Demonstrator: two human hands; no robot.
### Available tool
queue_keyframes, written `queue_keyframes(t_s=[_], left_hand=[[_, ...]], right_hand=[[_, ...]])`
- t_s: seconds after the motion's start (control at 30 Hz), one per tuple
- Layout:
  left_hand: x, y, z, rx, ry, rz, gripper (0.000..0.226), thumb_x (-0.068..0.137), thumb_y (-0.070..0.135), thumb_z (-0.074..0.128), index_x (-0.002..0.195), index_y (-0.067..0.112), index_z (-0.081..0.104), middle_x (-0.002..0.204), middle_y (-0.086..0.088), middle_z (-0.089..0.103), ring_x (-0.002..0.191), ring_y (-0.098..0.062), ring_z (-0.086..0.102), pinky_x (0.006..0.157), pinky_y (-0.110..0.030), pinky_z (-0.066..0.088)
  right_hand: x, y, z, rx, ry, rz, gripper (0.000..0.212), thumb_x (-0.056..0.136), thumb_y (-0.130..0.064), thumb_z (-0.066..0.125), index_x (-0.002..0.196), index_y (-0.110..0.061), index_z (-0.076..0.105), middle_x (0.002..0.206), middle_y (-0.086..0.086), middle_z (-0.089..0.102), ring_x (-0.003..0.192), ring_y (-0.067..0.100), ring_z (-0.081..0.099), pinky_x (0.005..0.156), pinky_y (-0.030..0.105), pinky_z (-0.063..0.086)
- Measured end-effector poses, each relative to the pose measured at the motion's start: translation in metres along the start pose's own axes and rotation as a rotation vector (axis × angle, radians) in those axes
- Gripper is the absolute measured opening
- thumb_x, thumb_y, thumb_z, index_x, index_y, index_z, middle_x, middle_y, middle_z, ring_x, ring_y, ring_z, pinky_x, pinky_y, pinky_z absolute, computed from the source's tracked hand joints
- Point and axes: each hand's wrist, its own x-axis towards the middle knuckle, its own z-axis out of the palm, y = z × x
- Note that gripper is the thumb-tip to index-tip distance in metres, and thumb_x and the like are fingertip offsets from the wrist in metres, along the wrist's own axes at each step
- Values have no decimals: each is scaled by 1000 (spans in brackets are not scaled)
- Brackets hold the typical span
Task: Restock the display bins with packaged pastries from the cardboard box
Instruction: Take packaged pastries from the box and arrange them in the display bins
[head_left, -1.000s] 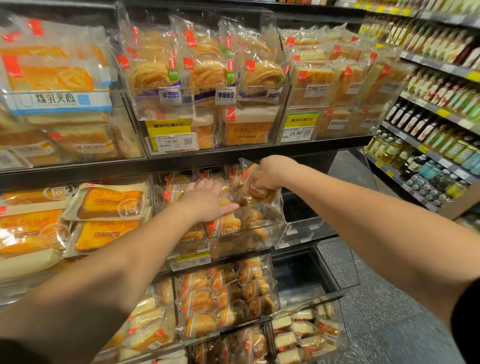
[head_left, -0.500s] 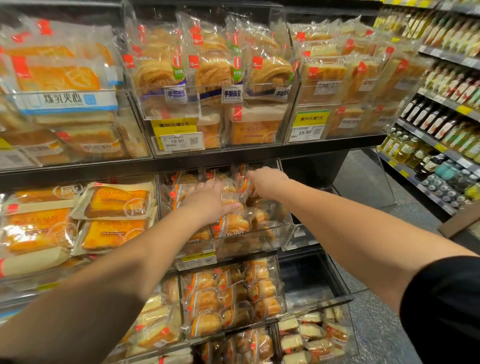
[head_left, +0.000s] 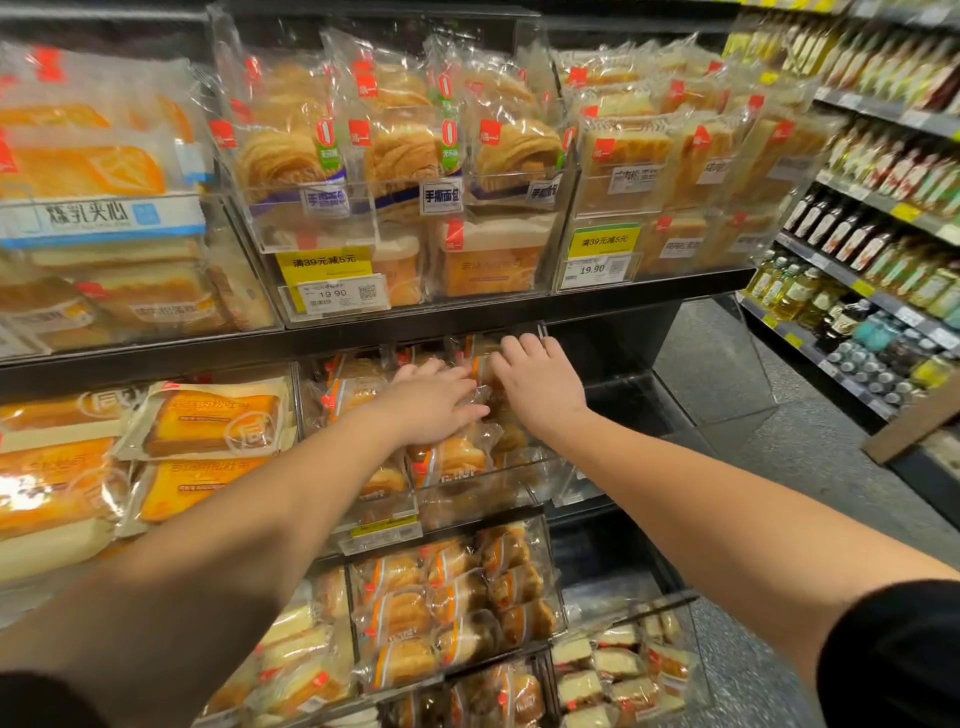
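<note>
While both hands work the bin (head_left: 467, 499) | left hand (head_left: 431, 405) fingers pressed flat, together, on packaged pastries (head_left: 447, 457) | right hand (head_left: 540, 379) fingers curled into packs, grip unclear | packs judged light, soft, slippery, crushable; best held by film edges.

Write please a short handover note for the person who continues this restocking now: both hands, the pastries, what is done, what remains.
Left hand: flat, fingers straight, pressing on the wrapped pastries in the middle-shelf clear bin.
Right hand: deep at the back of that bin, on the packets; its grip is hidden.
Done: this bin looks nearly full.
Left: settle the packets, withdraw both hands. The dark space right of the bin looks empty, probably next. The cardboard box is not in view.
</note>
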Motion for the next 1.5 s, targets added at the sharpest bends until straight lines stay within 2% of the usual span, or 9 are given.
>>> queue_keyframes(t_s=[0.2, 0.5, 0.8, 0.93, 1.07, 1.13, 1.23, 1.4, 1.5], left_hand=[[6, -1, -2, 71, -63, -35, 75, 97, 69, 16, 159, 27, 13, 166, 9, -6, 153, -25, -1, 123, -49, 4], [14, 3, 7, 87, 6, -58, 80, 94, 73, 16, 159, 26, 6, 167, 6, -4, 152, -25, 6, 121, -47, 11], [19, 10, 1, 9, -56, -161, 80, 95, 72, 15, 159, 26, 8, 167, 5, 1, 153, -26, 5, 122, -49, 6], [10, 12, -9, -135, 56, -182, 72, 97, 68, 25, 157, 28, 24, 166, 5, 14, 152, -24, 11, 122, -48, 8], [-18, 18, -16, -350, 190, -212, 56, 99, 57, 42, 148, 29, 42, 153, -1, 42, 140, -25, 37, 115, -44, 31], [-39, 17, -18, -551, 264, -249, 49, 99, 50, 48, 142, 27, 49, 143, 1, 52, 127, -21, 50, 98, -33, 44], [-77, 11, -18, -778, 392, -338, 36, 100, 44, 50, 131, 27, 58, 126, 6, 59, 101, -11, 54, 76, -26, 41], [-161, -18, 3, -889, 505, -418, 27, 98, 41, 54, 120, 29, 63, 119, 7, 63, 93, -10, 55, 78, -28, 43], [-233, -37, 30, -935, 527, -478, 20, 97, 38, 57, 112, 28, 65, 121, 2, 65, 98, -17, 59, 89, -32, 47]], right_hand=[[-16, 10, 2, -132, -138, -99, 36, 98, -24, 54, 132, -14, 51, 131, 5, 56, 124, 25, 49, 106, 40, 33], [11, 7, -10, -273, -505, -124, 60, 101, -32, 48, 153, -8, 29, 153, 6, 43, 150, 26, 22, 119, 53, -12], [12, 15, -6, -298, -487, -211, 55, 101, -32, 50, 151, -15, 37, 157, 5, 37, 153, 28, 12, 116, 57, -16], [-2, 26, -11, -123, -311, -178, 47, 98, -24, 51, 144, -16, 47, 150, 8, 47, 150, 27, 21, 120, 54, -6], [-23, 37, -23, 228, -121, -65, 34, 97, -22, 46, 129, -22, 59, 131, 1, 61, 134, 22, 43, 117, 48, 18], [-35, 39, -31, 477, -123, 70, 34, 98, -26, 48, 131, -24, 57, 127, -1, 62, 123, 21, 51, 110, 45, 31], [-55, 28, -42, 915, -184, 274, 40, 98, -30, 55, 137, -23, 54, 128, -2, 62, 109, 11, 57, 95, 33, 47], [-81, -31, -75, 1010, -142, 279, 37, 101, -29, 53, 136, -20, 55, 128, -2, 62, 101, 8, 53, 79, 21, 42], [-100, -94, -105, 1056, -182, 228, 36, 100, -30, 53, 135, -19, 56, 127, 0, 63, 103, 13, 58, 84, 28, 49]])
